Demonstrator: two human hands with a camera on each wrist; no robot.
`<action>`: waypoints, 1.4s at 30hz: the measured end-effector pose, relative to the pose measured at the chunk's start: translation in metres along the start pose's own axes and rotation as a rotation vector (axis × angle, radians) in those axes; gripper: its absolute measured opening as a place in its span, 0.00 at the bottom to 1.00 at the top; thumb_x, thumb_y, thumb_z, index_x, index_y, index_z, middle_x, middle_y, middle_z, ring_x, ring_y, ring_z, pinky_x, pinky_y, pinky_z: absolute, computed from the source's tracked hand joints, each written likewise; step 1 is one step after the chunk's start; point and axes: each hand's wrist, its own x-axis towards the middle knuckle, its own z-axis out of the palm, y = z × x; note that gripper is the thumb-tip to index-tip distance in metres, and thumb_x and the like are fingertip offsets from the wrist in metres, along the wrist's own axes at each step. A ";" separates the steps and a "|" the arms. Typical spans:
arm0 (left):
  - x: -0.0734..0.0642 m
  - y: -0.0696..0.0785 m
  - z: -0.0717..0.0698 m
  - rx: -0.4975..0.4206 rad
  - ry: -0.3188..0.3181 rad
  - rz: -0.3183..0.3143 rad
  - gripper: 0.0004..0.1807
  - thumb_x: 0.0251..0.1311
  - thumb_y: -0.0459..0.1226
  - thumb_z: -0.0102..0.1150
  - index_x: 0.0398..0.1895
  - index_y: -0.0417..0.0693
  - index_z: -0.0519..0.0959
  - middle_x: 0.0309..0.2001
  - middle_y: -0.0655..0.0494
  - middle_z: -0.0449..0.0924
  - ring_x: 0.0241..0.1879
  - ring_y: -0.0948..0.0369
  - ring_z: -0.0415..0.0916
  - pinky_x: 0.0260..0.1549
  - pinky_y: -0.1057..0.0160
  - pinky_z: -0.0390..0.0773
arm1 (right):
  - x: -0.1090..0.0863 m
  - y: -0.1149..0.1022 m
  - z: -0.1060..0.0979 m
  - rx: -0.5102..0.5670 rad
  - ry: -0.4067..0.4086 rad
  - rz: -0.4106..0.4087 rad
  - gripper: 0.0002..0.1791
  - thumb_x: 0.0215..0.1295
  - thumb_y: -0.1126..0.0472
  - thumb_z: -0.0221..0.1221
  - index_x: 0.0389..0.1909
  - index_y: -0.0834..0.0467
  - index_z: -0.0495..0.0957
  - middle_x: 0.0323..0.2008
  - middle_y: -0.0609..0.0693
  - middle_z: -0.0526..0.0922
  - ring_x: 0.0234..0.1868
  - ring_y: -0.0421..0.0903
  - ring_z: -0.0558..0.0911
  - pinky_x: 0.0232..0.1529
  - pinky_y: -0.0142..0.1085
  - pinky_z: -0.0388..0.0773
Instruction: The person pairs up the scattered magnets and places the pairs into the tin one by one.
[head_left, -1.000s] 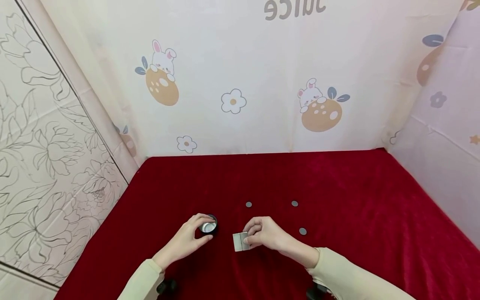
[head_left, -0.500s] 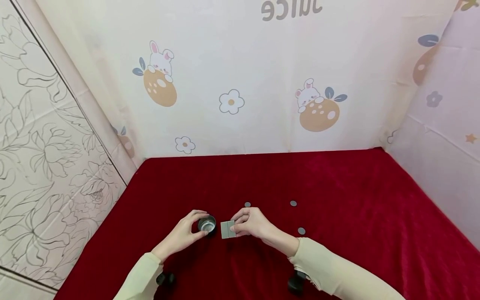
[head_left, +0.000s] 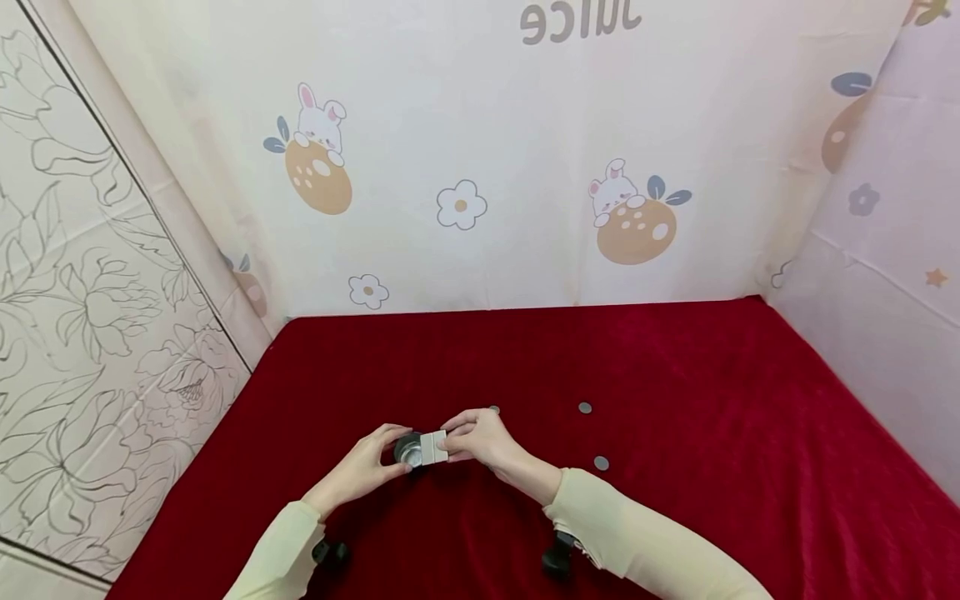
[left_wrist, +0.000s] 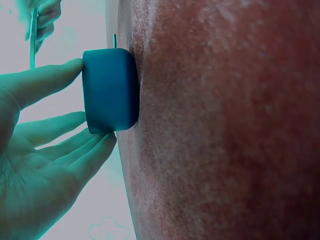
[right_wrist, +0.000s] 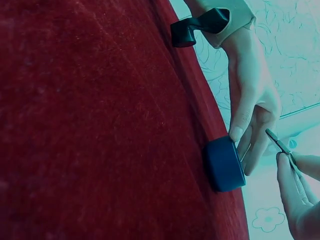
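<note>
Red cloth (head_left: 660,375): under and around the cup (head_left: 407,452).
Left hand (head_left: 363,465): left of the cup, thumb and fingers gripping its sides.
Right hand (head_left: 487,442): right of the cup, thumb and fingers pinching the pale plate (head_left: 432,447).
Cup: dark outside, metallic inside, upright.
Pale plate: raised above the cup, apart from it.
Grey discs (head_left: 585,407): three, flat, right of the cup.
</note>
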 end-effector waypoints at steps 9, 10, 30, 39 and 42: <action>0.002 -0.003 0.000 -0.022 -0.006 -0.019 0.25 0.51 0.36 0.61 0.52 0.35 0.69 0.48 0.49 0.71 0.46 0.53 0.72 0.43 0.58 0.73 | 0.020 0.018 0.012 0.010 0.043 0.024 0.13 0.48 0.74 0.61 0.37 0.73 0.75 0.26 0.58 0.81 0.26 0.47 0.81 0.31 0.41 0.78; 0.002 -0.003 0.000 -0.030 -0.007 -0.025 0.24 0.50 0.35 0.62 0.52 0.36 0.70 0.47 0.49 0.71 0.46 0.53 0.72 0.43 0.58 0.73 | 0.022 0.019 0.014 0.007 0.049 0.025 0.13 0.48 0.74 0.61 0.37 0.73 0.76 0.26 0.58 0.81 0.25 0.47 0.81 0.31 0.41 0.78; 0.007 -0.003 -0.002 -0.114 -0.053 -0.063 0.25 0.48 0.35 0.63 0.51 0.38 0.70 0.47 0.50 0.71 0.46 0.53 0.73 0.41 0.61 0.74 | 0.035 0.031 0.030 -0.096 0.144 -0.023 0.08 0.47 0.74 0.61 0.32 0.71 0.79 0.23 0.61 0.81 0.21 0.51 0.81 0.24 0.38 0.78; 0.006 -0.003 -0.004 -0.136 -0.051 -0.051 0.23 0.49 0.34 0.63 0.50 0.38 0.71 0.47 0.49 0.71 0.47 0.52 0.72 0.42 0.59 0.74 | 0.040 0.037 0.030 -0.254 0.139 -0.128 0.08 0.46 0.73 0.62 0.31 0.69 0.80 0.22 0.58 0.82 0.20 0.46 0.80 0.23 0.33 0.77; 0.006 -0.003 -0.004 -0.143 -0.057 -0.045 0.23 0.49 0.33 0.63 0.50 0.37 0.70 0.47 0.48 0.71 0.47 0.52 0.72 0.43 0.58 0.73 | 0.041 0.036 0.028 -0.305 0.132 -0.166 0.09 0.46 0.72 0.62 0.32 0.69 0.80 0.24 0.57 0.82 0.23 0.43 0.80 0.24 0.30 0.75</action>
